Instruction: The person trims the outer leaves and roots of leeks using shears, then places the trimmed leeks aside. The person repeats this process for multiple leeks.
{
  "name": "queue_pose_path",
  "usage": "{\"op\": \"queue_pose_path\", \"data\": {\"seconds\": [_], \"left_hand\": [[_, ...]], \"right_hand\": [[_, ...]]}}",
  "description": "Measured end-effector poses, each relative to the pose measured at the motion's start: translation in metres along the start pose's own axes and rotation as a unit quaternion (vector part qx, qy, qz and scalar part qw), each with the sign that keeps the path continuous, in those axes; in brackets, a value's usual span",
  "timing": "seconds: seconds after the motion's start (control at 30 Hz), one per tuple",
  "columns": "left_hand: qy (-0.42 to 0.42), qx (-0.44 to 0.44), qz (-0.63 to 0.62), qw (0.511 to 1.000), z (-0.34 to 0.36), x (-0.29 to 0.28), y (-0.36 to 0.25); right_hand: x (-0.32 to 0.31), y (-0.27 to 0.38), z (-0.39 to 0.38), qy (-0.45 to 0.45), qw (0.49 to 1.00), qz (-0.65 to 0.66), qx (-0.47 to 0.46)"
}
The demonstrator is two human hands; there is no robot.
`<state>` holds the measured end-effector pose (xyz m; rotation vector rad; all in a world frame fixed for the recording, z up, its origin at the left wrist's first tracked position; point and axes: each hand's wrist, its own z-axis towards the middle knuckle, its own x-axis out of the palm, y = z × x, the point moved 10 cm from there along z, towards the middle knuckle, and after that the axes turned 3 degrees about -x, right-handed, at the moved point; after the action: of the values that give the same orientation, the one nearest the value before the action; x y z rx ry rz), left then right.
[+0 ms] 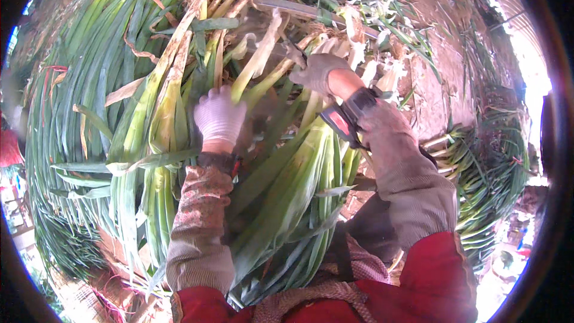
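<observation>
My left hand (220, 115), in a white knit glove, is closed at the lower part of a green onion (248, 75) whose pale root end points up and away. My right hand (320, 73), in a grey glove, has its fingers curled together beside the root ends. What lies between those fingers is hidden and blurred. Beneath and between my arms, a pile of long green onions (293, 185) has its leaves spread toward me. More loose green onions (158, 137), with yellowed outer leaves, lie just left of my left hand.
A dense row of green onions (78, 96) fills the left side. Peeled leaves and root scraps (371, 0) litter the far side. On the right, tied green onions (484, 185) lie stacked beside brown ground (430, 90). Black devices are strapped to both wrists.
</observation>
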<state>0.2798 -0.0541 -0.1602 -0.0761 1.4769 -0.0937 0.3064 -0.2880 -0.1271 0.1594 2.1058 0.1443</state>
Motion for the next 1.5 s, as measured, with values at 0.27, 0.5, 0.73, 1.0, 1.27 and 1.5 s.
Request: {"op": "queue_pose_path", "data": {"seconds": [0.27,0.5,0.73,1.0,1.27,1.5], "left_hand": [[-0.009,-0.010,0.024,1.000,-0.008,-0.006,-0.003],[-0.045,0.000,0.000,0.999,-0.012,-0.018,-0.004],[-0.049,-0.013,-0.009,0.999,-0.013,-0.020,0.001],[-0.033,-0.026,-0.006,0.999,-0.012,-0.014,0.003],[-0.057,-0.023,-0.025,0.998,-0.014,-0.023,0.002],[-0.049,-0.062,-0.036,0.996,-0.001,-0.021,0.013]], "right_hand": [[0.008,0.011,-0.024,0.059,0.996,-0.065,-0.008],[0.014,0.008,-0.012,0.070,0.996,-0.053,-0.014],[0.001,0.006,-0.018,0.046,0.999,-0.028,-0.001],[0.016,0.022,-0.035,0.019,0.999,-0.016,-0.039],[0.005,0.012,0.018,-0.017,1.000,-0.021,-0.016],[0.019,0.009,-0.049,0.053,0.996,-0.056,-0.053]]}}
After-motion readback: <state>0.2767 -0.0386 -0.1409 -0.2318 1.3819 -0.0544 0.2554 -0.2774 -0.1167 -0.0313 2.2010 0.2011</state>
